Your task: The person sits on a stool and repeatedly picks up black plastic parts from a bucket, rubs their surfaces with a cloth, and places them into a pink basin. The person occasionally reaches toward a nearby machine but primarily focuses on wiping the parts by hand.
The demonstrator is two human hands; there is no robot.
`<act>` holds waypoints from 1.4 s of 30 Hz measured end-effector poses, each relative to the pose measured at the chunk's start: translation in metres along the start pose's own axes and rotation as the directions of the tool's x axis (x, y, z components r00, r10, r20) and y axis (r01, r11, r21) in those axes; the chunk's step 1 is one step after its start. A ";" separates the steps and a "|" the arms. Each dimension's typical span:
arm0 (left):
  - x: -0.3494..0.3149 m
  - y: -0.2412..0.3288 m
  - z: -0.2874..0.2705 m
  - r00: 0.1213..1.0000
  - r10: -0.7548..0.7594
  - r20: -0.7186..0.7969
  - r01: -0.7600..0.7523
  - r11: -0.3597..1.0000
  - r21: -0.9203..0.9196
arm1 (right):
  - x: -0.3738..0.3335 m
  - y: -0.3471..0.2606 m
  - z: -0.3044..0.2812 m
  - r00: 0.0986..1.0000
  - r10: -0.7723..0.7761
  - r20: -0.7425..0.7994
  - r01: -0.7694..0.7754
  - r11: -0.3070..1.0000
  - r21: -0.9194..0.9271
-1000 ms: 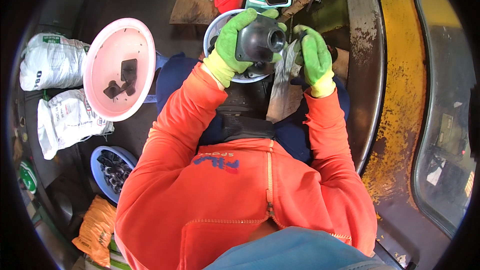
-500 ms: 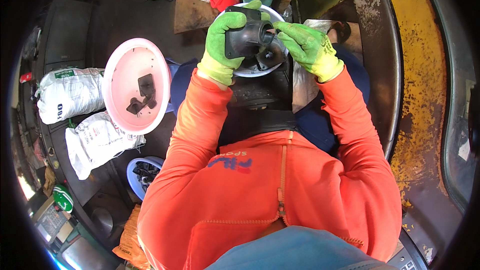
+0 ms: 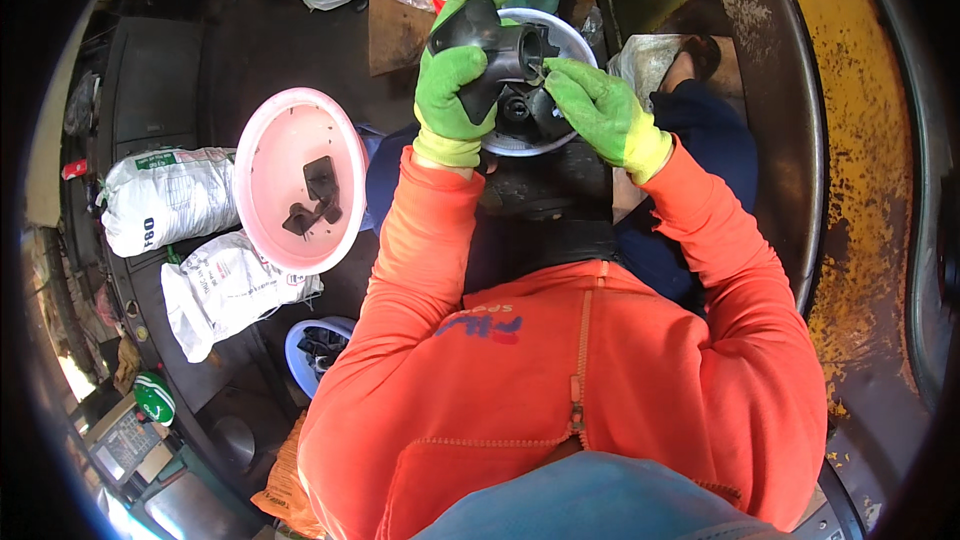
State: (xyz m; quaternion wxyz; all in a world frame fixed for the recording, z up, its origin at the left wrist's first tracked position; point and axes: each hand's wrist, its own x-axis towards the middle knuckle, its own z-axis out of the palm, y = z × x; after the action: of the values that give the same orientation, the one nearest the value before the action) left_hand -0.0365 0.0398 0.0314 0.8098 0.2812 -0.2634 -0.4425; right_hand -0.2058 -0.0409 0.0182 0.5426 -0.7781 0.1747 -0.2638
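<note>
Left hand (image 3: 450, 90) grips the black fitting (image 3: 505, 47), and there's the right hand (image 3: 605, 115), close in at four o'clock, its grip impossible to tell!

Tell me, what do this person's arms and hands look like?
The left hand and right hand wear matching gloves, bright green over the fingers and palm side, with yellow cuffs at the wrists. Long, plain orange-red sleeves cover both arms, creased and loose. No cables show on them.
</note>
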 end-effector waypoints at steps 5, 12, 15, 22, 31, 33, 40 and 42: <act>0.000 -0.007 -0.003 0.962 0.231 0.143 -0.266 0.912 0.314 | 0.001 -0.013 -0.001 0.945 0.304 0.116 -0.326 0.887 0.328; 0.001 -0.014 -0.007 0.842 0.417 0.342 -0.537 0.587 0.606 | -0.004 -0.020 -0.008 0.950 0.291 0.111 -0.311 0.860 0.404; 0.000 -0.017 -0.005 0.862 0.398 0.313 -0.506 0.664 0.551 | -0.008 -0.022 -0.009 0.840 0.485 0.241 -0.529 0.637 0.560; -0.003 -0.023 0.009 0.980 0.189 0.054 -0.195 0.970 0.144 | 0.007 -0.006 -0.010 0.990 -0.106 -0.092 0.090 0.983 -0.161; -0.001 -0.019 0.003 0.973 0.197 0.123 -0.211 0.970 0.120 | -0.001 -0.009 0.004 0.989 0.146 -0.003 -0.141 0.962 0.235; 0.001 -0.018 0.000 0.954 0.251 0.163 -0.278 0.946 0.165 | -0.003 -0.013 0.006 0.970 0.236 0.061 -0.243 0.922 0.303; 0.001 -0.022 -0.007 0.888 0.348 0.300 -0.451 0.784 0.427 | -0.010 -0.030 -0.003 0.862 0.461 0.210 -0.488 0.643 0.591; 0.001 -0.023 -0.010 0.852 0.388 0.351 -0.519 0.713 0.471 | -0.011 -0.036 -0.005 0.849 0.474 0.234 -0.512 0.624 0.591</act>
State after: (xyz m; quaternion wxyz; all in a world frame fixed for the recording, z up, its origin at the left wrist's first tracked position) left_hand -0.0426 0.0307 0.0087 0.7423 0.3754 -0.5305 -0.1631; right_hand -0.2180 -0.0260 0.0509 0.8273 -0.4780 0.2666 -0.1264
